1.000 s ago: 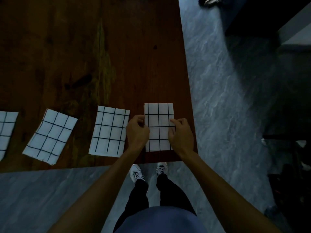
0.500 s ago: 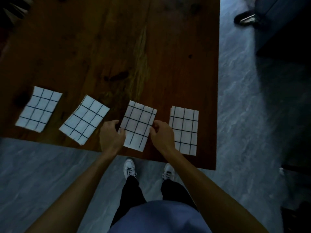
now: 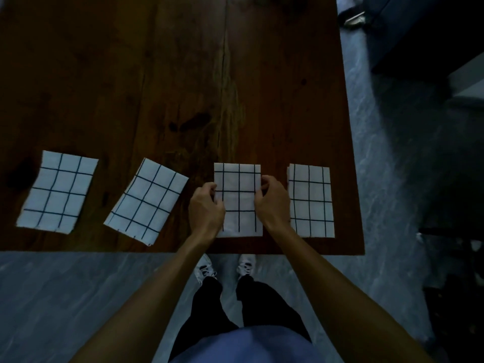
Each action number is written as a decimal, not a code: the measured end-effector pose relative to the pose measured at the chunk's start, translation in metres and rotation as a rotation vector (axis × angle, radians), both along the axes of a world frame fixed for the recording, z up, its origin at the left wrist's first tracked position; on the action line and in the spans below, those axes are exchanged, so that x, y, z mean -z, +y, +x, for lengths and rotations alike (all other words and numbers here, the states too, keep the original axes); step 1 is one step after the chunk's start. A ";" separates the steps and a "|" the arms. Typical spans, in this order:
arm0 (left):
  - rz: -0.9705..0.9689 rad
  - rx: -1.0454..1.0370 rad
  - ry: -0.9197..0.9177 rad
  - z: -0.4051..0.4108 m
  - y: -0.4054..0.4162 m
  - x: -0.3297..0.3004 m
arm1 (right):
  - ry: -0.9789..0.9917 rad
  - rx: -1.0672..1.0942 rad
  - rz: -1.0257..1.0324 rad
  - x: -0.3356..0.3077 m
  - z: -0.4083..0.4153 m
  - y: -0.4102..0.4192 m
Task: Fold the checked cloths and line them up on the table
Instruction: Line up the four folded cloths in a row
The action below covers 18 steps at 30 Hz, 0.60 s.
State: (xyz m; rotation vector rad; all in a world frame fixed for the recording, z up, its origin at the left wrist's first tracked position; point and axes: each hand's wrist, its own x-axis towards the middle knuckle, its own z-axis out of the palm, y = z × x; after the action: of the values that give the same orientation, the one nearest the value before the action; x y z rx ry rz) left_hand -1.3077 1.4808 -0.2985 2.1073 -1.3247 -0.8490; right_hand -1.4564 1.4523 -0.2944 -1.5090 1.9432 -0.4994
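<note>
Several folded white cloths with black checks lie in a row near the front edge of the dark wooden table (image 3: 262, 74). My left hand (image 3: 205, 208) and my right hand (image 3: 273, 203) pinch the two side edges of the third cloth (image 3: 238, 200), which now sits square to the table edge. To its right, the rightmost cloth (image 3: 310, 201) lies straight, close to the table's right edge. The second cloth (image 3: 146, 201) lies tilted. The leftmost cloth (image 3: 59, 189) is slightly tilted.
The table's front edge runs just below the cloths and its right edge just past the rightmost cloth. Grey marbled floor (image 3: 392, 179) lies beyond. Dark furniture (image 3: 432, 35) stands at the upper right, and more dark objects sit at the lower right.
My hands left the rightmost cloth, moved to the third cloth and turned it from tilted to straight. The view shifted left, bringing the leftmost cloth fully in.
</note>
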 end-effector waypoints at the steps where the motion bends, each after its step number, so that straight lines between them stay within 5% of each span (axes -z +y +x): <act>1: -0.001 0.005 0.000 0.000 -0.003 0.001 | 0.004 0.010 -0.007 0.002 -0.001 -0.002; 13: -0.006 -0.036 -0.061 0.005 -0.006 -0.012 | -0.042 0.010 -0.134 -0.001 0.004 -0.001; 18: -0.049 -0.126 -0.161 0.057 0.014 -0.031 | -0.191 -0.234 -0.191 -0.018 0.051 0.009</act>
State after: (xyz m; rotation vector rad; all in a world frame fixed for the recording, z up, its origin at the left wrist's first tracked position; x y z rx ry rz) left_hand -1.2505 1.4947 -0.2675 2.2328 -1.2614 -0.6005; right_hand -1.4053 1.4610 -0.2765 -1.7138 1.5853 -0.7125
